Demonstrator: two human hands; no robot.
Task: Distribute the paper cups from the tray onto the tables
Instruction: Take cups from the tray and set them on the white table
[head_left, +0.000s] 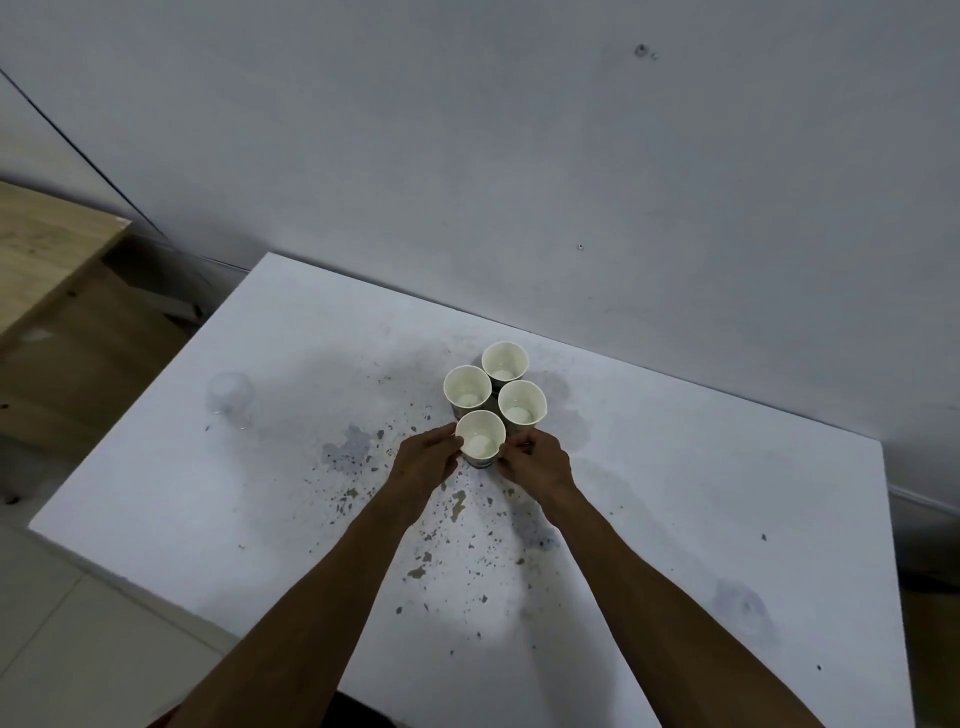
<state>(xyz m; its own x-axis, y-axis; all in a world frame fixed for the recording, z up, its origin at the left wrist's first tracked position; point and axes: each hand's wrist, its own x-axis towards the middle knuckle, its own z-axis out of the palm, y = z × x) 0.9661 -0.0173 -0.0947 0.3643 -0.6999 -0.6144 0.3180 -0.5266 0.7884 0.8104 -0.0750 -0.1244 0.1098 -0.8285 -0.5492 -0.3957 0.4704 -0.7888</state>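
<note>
4 paper cups stand upright in a tight cluster on the white table (675, 493), a little toward its far edge and close to the grey wall (519, 156). Their open mouths face up and show pale insides.

The nearest cup (480, 436) sits at the front of the cluster. The left hand (426, 460) grasps it from the left, fingers curled against its side with the thumb near the rim. The right hand (535, 460) grasps the same cup from the right, its fingertips bunched against the wall just under the rim. Both forearms reach in from the bottom of the view and meet at this cup.

Behind it, the left cup (467, 387) and the right cup (522, 402) stand side by side, rims touching or nearly so. The far cup (505, 362) stands behind those 2, closest to the wall. The nearest cup's rim lies just beside the rims of the 2 middle cups; whether they touch cannot be told.

The table surface is stained with dark speckles and chipped patches, thickest in front of the cluster and under the forearms. A faint, see-through cup-like shape (229, 397) stands on the table well to the left of the cluster; it is too blurred to identify. A wooden surface (47, 260) shows at the left edge, beyond the table.
</note>
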